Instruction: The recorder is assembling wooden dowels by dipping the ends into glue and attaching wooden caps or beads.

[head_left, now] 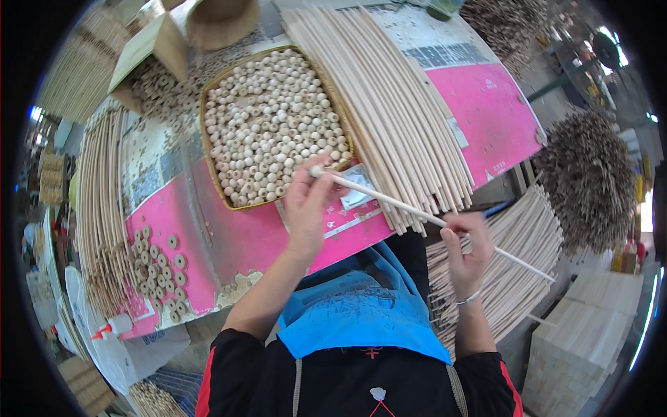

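Observation:
A long thin wooden dowel [396, 202] slants across in front of me, its upper end at my left hand and its lower end beyond my right. My left hand [306, 205] pinches a small round wooden bead [317, 170] at the dowel's upper end; whether the bead sits fully on the tip I cannot tell. Farther down, the fingers of my right hand [467, 247] are closed around the dowel. Just beyond my left hand stands a yellow-rimmed basket [206, 149] full of such beads. Many similar dowels [389, 111] lie side by side to the basket's right.
Several wooden rings [158, 267] lie on the pink table top [243, 243], near a red-tipped glue bottle [114, 325]. Sticks with rings [104, 208] line the left edge. A tipped wooden box [149, 59] spills rings at the back. More sticks [507, 250] lie right of my lap.

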Demonstrator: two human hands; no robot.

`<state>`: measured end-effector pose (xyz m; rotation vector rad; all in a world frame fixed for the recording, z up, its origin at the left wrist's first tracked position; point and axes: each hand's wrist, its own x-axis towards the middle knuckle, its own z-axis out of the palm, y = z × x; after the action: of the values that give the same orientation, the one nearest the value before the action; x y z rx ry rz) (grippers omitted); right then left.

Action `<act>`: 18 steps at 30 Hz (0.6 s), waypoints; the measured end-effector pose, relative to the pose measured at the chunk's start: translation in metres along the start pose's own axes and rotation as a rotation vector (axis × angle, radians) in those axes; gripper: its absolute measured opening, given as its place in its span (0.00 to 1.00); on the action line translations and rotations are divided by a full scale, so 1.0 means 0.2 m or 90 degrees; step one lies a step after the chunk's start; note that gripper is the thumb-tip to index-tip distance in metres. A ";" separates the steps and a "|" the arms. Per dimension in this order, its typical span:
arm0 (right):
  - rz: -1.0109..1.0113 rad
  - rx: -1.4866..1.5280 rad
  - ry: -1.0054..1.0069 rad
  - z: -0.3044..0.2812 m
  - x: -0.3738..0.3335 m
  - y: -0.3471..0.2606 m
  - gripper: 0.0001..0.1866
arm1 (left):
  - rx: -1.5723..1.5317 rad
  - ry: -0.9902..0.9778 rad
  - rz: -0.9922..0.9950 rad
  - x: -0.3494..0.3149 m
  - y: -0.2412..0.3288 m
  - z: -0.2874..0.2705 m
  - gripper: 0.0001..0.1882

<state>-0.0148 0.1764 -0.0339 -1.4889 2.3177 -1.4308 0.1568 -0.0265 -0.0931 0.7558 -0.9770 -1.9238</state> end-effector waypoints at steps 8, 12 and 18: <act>0.076 -0.130 -0.116 -0.23 -0.28 0.32 0.14 | 0.146 -0.011 0.050 0.12 0.19 -0.09 0.19; -0.009 -0.218 -0.005 -0.19 -0.36 0.33 0.11 | 0.170 -0.043 0.058 0.17 0.19 -0.01 0.17; 0.085 -0.106 -0.013 -0.26 -0.48 0.40 0.09 | 0.184 -0.164 0.078 0.26 0.20 0.20 0.14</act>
<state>-0.0440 0.2898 -0.1007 -1.3467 2.5245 -1.2119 0.1183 -0.0718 -0.0453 0.6001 -1.4488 -1.8241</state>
